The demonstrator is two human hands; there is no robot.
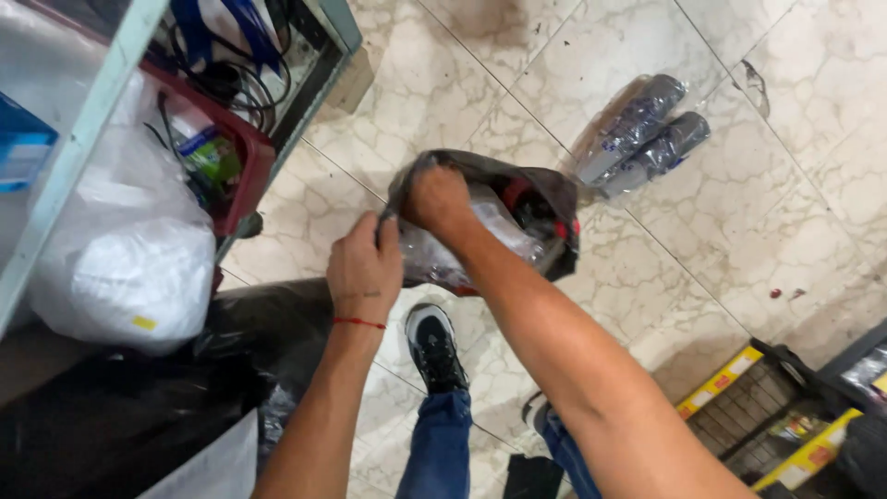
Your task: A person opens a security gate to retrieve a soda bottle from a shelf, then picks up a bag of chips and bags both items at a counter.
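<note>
A thin dark plastic bag (540,199) hangs in front of me above the tiled floor. Clear-wrapped items and something red and black show inside it. My left hand (363,268) pinches the bag's near rim, a red string on its wrist. My right hand (436,196) grips the bag's top edge a little farther away. Both hands hold the mouth of the bag. Below it are my black shoe (434,346) and blue trouser legs.
Two dark bottles in clear wrap (642,134) lie on the marble floor beyond the bag. A shelf with a white full bag (129,259) and a red crate of cables (236,162) stands at left. A black sack (139,407) lies below. A yellow-edged wire rack (758,407) is at lower right.
</note>
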